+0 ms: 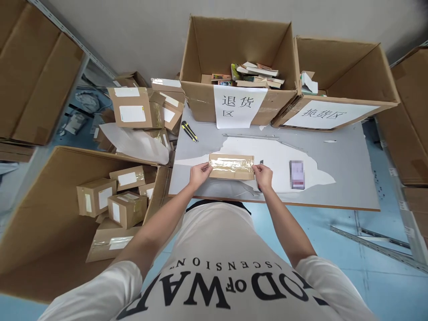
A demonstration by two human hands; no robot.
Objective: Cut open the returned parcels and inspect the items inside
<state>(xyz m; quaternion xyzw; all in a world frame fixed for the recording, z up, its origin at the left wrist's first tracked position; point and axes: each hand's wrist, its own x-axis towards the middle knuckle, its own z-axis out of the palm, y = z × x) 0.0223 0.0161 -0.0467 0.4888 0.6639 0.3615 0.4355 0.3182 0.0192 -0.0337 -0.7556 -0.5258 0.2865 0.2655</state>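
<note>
A small flat cardboard parcel (231, 166), sealed with clear tape, lies on the grey table (347, 178) in front of me. My left hand (199, 173) grips its left end and my right hand (263, 175) grips its right end. A dark thin tool sticks out just beside my right hand; what it is I cannot tell. A phone (297, 174) lies on the table to the right of the parcel.
A yellow-black utility knife (189, 131) lies at the table's back left. Two large open boxes stand at the back, one with books (234, 67), one nearly bare (344, 84). A big box of small parcels (110, 200) sits on the floor left.
</note>
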